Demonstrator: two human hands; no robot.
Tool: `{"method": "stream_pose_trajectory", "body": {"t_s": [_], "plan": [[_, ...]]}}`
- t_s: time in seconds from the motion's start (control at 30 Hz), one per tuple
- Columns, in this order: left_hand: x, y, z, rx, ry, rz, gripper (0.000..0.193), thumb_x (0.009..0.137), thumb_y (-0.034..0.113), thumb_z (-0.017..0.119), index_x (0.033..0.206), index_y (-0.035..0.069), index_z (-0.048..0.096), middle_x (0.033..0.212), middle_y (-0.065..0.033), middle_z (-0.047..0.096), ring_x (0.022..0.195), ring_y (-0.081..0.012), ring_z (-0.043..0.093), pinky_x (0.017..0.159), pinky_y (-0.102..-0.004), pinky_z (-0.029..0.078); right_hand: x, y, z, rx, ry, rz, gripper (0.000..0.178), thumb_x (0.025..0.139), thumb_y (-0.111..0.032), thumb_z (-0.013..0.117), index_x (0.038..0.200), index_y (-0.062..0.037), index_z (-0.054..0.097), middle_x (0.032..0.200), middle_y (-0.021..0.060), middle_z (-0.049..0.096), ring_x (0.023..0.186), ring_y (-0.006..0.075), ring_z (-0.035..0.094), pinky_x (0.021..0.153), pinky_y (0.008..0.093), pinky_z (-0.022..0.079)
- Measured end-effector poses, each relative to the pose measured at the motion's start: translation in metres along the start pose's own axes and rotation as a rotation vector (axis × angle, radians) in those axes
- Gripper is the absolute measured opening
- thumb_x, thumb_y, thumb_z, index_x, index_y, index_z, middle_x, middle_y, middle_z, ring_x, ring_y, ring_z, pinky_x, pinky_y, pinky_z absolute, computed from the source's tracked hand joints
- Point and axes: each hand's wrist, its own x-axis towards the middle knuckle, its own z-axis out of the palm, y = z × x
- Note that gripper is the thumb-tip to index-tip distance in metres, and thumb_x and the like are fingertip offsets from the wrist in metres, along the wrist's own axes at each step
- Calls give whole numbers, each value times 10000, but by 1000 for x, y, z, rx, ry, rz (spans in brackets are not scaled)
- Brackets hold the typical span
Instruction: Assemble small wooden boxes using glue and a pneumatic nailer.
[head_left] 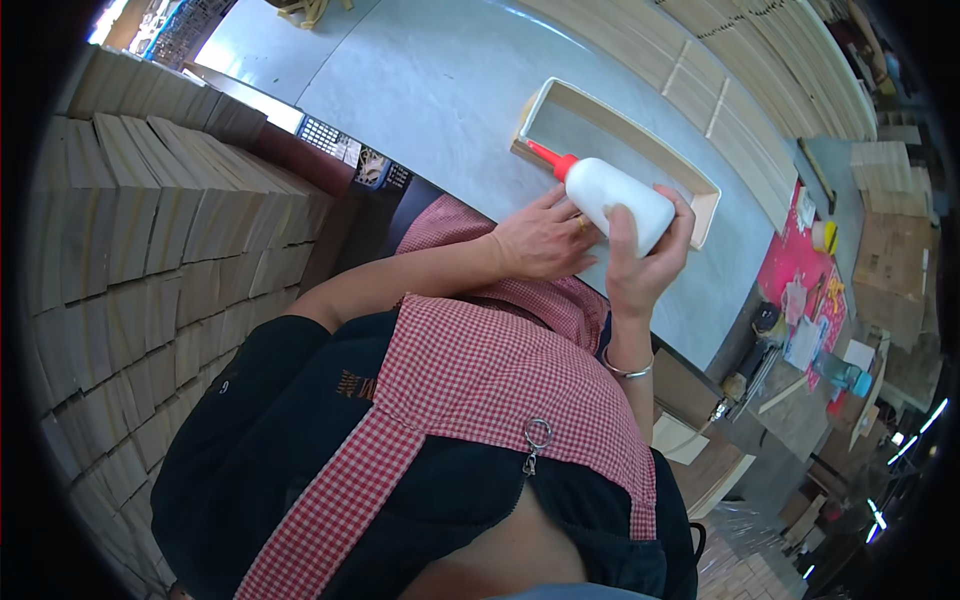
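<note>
My right hand (648, 248) is wrapped round a white squeeze bottle (625, 205) with a red pointed nozzle. The bottle lies tilted, its nozzle tip aimed left and slightly up, over the left end of a rectangular wooden frame (640, 133). That frame rests on the grey tabletop, and the bottle hides part of its near side. Beside the bottle, my left hand (548, 235) is at the table's near edge, back upward, with fingers stretched and somewhat apart. It holds nothing that I can see, though some fingertips are close behind the bottle.
Long pale wooden strips (690, 65) lie along the table's far side. Tall stacks of wooden boards (120, 220) stand at my left. Blue plastic baskets (372, 168) show beyond the table's left edge. At right are a pink-covered surface (785, 255) with small items and a cardboard box (893, 260).
</note>
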Motion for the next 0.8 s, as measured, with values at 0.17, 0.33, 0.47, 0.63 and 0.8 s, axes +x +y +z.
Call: {"method": "stream_pose_trajectory", "body": {"t_s": [0.17,0.33,0.47,0.63,0.8], "plan": [[-3,-2,4,18,20,29,392,913,390,622,1114,56,664,1188,-133,568,1145,-300,513,1153,-503,334,4,-2,7,-26,-52,-11,470,857,-170,745,1249,-24,531,1136,150,604,958,245,620,823,346,540],[4,-2,-5,-4,29,12,386,904,386,634,1092,51,654,1206,-133,560,1158,-300,510,1159,-504,328,6,-8,-12,-113,-38,-20,432,879,-164,723,1247,-28,543,1136,141,607,978,240,621,829,336,539],[8,0,-10,-28,15,-16,389,896,380,650,1108,53,649,1247,-136,549,1192,-304,503,1169,-504,320,2,-6,-40,-192,13,-29,436,873,-176,727,1237,-21,544,1126,144,614,960,243,617,825,342,535],[9,1,-11,-44,1,-24,411,891,370,670,1163,62,647,1321,-140,532,1251,-308,491,1183,-500,310,-5,0,-76,-288,107,-43,460,852,-192,748,1222,-11,542,1098,149,624,908,253,613,813,360,526],[10,4,-13,-31,-6,-32,374,895,363,662,1100,53,625,1338,-136,514,1270,-303,473,1183,-493,305,-14,4,-113,-384,206,-11,445,859,-206,740,1213,-11,552,1102,144,623,916,257,604,828,362,518]]}}
